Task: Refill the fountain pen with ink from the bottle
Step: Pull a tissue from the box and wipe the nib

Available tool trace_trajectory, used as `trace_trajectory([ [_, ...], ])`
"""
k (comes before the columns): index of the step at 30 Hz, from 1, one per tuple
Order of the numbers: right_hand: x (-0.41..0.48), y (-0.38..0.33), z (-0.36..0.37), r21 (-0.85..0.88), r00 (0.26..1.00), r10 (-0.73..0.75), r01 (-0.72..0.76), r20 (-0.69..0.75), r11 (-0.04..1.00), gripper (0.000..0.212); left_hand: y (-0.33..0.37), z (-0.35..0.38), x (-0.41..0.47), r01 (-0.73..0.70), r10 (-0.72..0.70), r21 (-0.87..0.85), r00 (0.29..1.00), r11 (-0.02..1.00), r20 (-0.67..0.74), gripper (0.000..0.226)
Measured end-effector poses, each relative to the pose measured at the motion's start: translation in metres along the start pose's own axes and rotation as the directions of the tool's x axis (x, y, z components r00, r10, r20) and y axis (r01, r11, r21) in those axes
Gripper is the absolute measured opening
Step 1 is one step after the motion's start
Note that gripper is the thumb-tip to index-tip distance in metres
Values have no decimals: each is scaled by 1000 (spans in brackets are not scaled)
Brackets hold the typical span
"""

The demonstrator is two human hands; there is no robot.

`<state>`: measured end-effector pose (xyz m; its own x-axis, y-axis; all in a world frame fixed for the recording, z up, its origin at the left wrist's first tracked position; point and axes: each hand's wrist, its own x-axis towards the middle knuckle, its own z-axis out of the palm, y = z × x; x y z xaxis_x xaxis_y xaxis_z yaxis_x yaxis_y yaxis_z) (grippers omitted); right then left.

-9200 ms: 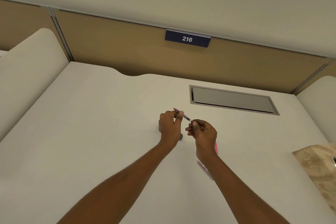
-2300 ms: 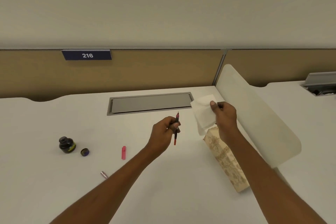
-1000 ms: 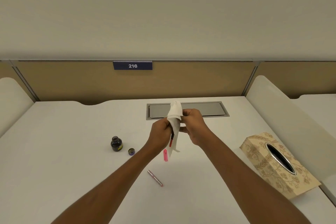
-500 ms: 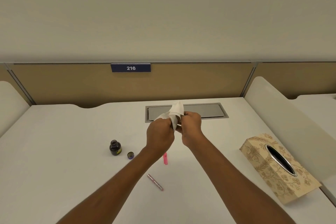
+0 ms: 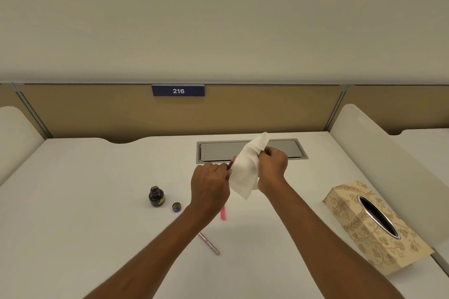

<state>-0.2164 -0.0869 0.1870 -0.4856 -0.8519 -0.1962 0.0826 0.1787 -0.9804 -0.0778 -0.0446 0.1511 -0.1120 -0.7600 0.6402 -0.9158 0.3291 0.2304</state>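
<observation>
- Head view gives us our only angle: we look forward and down over two bare forearms reaching across a white surface [image 5: 73,201].
- We see the left hand [image 5: 210,183] curled closed around the fountain pen [image 5: 231,163], of which only a short dark and pink length shows above the fingers, pointing up and to the right.
- We see the right hand [image 5: 272,168] pinched closed on a white tissue [image 5: 245,172], which is bunched above the fingers and hangs down between the two hands, just beside the pen's exposed end; we cannot tell whether paper and pen touch.
- We find the ink bottle [image 5: 156,196] standing upright and uncapped on the surface, left of the left hand, with its cap [image 5: 176,207] lying just beside it to the right.
- We note a pink pen part [image 5: 223,212] lying on the surface beside the left wrist, partly hidden by it, and a slimmer pinkish metallic piece [image 5: 209,243] lying nearer to us.
- We see a patterned tissue box [image 5: 352,230] sitting at the right edge of the surface, its oval opening facing up.
- We see a grey cable hatch [image 5: 218,150] set into the surface behind the hands, and a blue plate reading 216 [image 5: 178,90] on the tan partition beyond.
</observation>
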Motion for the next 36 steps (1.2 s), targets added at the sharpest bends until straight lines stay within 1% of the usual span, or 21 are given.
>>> trace_trajectory([
  [3, -5, 4, -1, -14, 995, 18, -16, 98, 1000, 16, -1, -3, 3, -22, 22, 0, 999, 1000, -45, 32],
  [7, -19, 0, 1, -52, 958, 76, -64, 278, 997, 30, 2, -6, 5, -63, 63, 5, 997, 998, -50, 36],
  [10, -22, -4, -2, -32, 878, 129, -129, 462, 991, 29, 0, -7, 4, -68, 69, 24, 997, 997, -37, 32],
  [12, -22, -2, -5, -2, 815, 104, -125, 569, 992, 22, -4, -5, 3, -66, 67, 44, 997, 997, -22, 21],
  [13, -21, -1, -5, 1, 803, 82, -102, 590, 995, 17, -5, -4, 3, -67, 67, 48, 998, 997, -11, 18],
  [15, -20, 1, -4, -26, 810, 50, -43, 584, 999, 14, -5, -3, 1, -67, 67, 33, 997, 997, 25, 21],
  [19, -18, -1, -2, -103, 840, 12, 53, 543, 993, 9, -7, 2, -4, -47, 47, -5, 993, 999, 106, 16],
  [21, -17, -2, -3, -138, 849, 3, 83, 529, 987, 8, -6, 3, -5, -10, 19, -58, 988, 998, 154, 15],
  [25, -14, 1, -1, -84, 878, -17, 66, 479, 994, 5, -5, 3, 0, 81, -48, -156, 978, 984, 204, 21],
  [27, -11, 1, -1, -32, 891, -21, 40, 454, 999, 5, -5, 3, -1, 98, -55, -168, 969, 981, 243, 20],
  [29, -7, 0, -1, -23, 892, -17, 31, 452, 999, 6, -5, 3, -6, 123, -69, -180, 958, 976, 278, 23],
  [33, 0, 3, -3, -2, 937, -46, 50, 347, 999, 6, -8, 6, -7, 168, -115, -198, 960, 966, 254, 34],
  [36, 2, 7, -4, 21, 951, -16, 10, 310, 1000, 8, -10, 5, -2, 167, -126, -198, 971, 966, 203, 36],
])
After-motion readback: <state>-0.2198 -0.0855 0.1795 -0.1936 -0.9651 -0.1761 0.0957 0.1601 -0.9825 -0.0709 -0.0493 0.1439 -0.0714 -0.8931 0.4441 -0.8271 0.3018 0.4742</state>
